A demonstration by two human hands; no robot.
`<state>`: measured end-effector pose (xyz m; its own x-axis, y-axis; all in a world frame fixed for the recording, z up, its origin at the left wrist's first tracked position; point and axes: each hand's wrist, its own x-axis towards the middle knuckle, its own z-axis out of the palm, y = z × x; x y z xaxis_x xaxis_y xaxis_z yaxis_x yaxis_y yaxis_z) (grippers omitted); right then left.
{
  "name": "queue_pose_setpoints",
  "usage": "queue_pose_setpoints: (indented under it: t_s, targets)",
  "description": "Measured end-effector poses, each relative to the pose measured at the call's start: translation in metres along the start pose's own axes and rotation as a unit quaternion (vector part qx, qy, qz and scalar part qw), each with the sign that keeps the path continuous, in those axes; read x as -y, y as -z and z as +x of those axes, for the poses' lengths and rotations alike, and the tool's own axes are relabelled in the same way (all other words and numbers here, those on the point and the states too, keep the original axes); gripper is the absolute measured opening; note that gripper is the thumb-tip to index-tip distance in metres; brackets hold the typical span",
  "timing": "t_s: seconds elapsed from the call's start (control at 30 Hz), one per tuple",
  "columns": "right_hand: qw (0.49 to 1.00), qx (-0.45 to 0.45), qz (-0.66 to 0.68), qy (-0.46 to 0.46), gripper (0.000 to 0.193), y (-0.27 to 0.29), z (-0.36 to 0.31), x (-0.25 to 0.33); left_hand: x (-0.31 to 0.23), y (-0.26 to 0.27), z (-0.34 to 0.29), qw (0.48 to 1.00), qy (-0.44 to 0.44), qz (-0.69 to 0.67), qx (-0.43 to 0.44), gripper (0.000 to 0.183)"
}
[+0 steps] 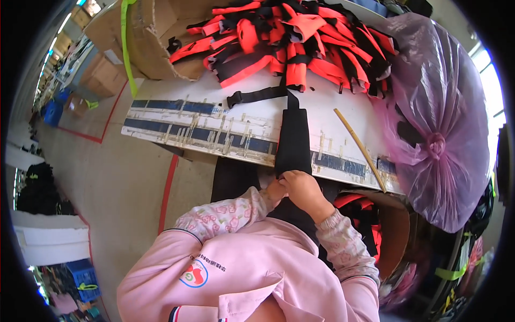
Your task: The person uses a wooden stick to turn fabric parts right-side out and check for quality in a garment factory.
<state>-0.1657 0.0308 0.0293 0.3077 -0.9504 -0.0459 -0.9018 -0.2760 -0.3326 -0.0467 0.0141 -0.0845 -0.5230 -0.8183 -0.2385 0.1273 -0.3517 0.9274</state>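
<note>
A wide black belt (293,137) lies lengthwise over the near edge of the white table, its near end hanging toward me. From its far end runs narrow black webbing with a black plastic buckle (235,99). My right hand (304,192) is closed in a pinch at the belt's near end, just off the table edge. Close beside it, my left hand (275,191) is closed on the same end, its fingers partly hidden by the right hand. Beyond the belt, a heap of orange and black fabric strips (303,27) covers the back of the table.
A bamboo stick (359,147) lies on the table (257,126) to the right. A tied pink plastic bag (445,123) bulges over the right end. An open cardboard box (142,40) stands at the back left. Below the table at right, another cardboard box (394,228) holds orange and black pieces.
</note>
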Motion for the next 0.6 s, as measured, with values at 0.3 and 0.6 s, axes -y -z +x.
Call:
queue_pose_setpoints:
  t_s: [0.3,0.6]
  targets:
    - [0.988,-0.148,0.027,0.045,0.056,0.010,-0.002,-0.026,-0.016,-0.014,0.003,0.976,0.126,-0.167,-0.060,0.017]
    - [0.981,-0.174,0.050,0.069,0.051,-0.007,-0.007,-0.023,0.028,0.028,0.009,0.991,0.086,0.096,0.033,0.015]
